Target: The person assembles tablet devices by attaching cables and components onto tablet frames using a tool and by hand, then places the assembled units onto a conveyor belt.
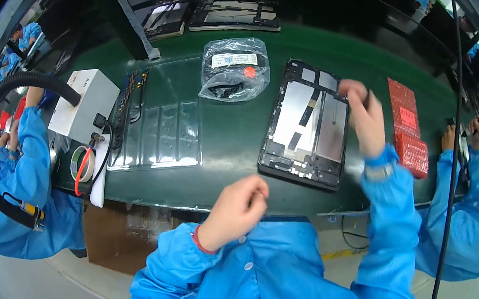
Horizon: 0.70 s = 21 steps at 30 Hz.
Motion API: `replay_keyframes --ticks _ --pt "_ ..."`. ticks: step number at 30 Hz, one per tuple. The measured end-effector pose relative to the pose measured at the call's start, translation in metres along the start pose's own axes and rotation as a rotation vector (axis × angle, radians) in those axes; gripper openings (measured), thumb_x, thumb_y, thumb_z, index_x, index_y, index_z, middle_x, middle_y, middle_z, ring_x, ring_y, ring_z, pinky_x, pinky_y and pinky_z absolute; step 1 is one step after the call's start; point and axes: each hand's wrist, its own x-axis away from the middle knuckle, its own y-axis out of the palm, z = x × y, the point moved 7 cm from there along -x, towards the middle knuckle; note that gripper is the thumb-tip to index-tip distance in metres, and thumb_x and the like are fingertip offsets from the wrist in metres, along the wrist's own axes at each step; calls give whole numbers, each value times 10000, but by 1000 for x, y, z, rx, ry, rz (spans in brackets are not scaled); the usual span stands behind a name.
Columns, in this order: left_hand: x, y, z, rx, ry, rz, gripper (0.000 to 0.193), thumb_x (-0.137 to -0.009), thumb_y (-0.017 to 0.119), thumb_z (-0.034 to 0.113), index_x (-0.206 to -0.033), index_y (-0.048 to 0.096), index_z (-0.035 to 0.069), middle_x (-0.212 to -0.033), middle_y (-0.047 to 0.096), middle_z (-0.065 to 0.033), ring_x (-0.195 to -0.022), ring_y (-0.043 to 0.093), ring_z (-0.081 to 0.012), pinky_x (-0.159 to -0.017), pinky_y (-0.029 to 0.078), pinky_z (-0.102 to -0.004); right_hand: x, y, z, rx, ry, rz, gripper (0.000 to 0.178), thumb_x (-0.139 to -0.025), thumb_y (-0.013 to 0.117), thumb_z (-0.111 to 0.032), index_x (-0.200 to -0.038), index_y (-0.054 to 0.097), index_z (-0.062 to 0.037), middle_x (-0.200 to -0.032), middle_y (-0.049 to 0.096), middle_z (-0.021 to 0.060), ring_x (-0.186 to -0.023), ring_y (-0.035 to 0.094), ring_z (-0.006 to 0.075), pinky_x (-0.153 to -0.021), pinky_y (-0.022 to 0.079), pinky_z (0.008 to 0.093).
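The tablet (307, 125) is lying opened up on the desk (226, 138), its long axis running almost straight away from the body. The right hand (368, 118) is winning on nearness, its fingers overlapping the far right corner in this view; from that grip, the tablet is stretching left and back toward the wearer. Blur is smearing those fingertips, so whether they're pinching or touching, I cannot tell! The left hand (233, 213) is hanging off the near left corner, clear of the tablet, its fingers curling in together with nothing showing between them. Red wrap (411, 154) is sitting right of the tablet.
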Motion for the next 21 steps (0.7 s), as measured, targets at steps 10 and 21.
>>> replay_keyframes --ticks 10,21 --pt "2 -29 13 -670 229 348 263 -799 553 149 -982 541 -40 -939 567 -186 -869 529 -337 -764 430 -406 -6 -20 40 1112 100 -249 277 -798 553 -259 -970 597 -46 -953 600 177 -902 570 343 -777 463 408" --pt "49 -59 -3 -631 28 384 451 -725 696 134 -1101 525 -48 -960 584 -183 -882 551 -328 -755 449 -379 121 -22 -4 601 264 -528 395 -671 699 -85 -1035 577 9 -827 603 107 -750 583 267 -673 474 338"
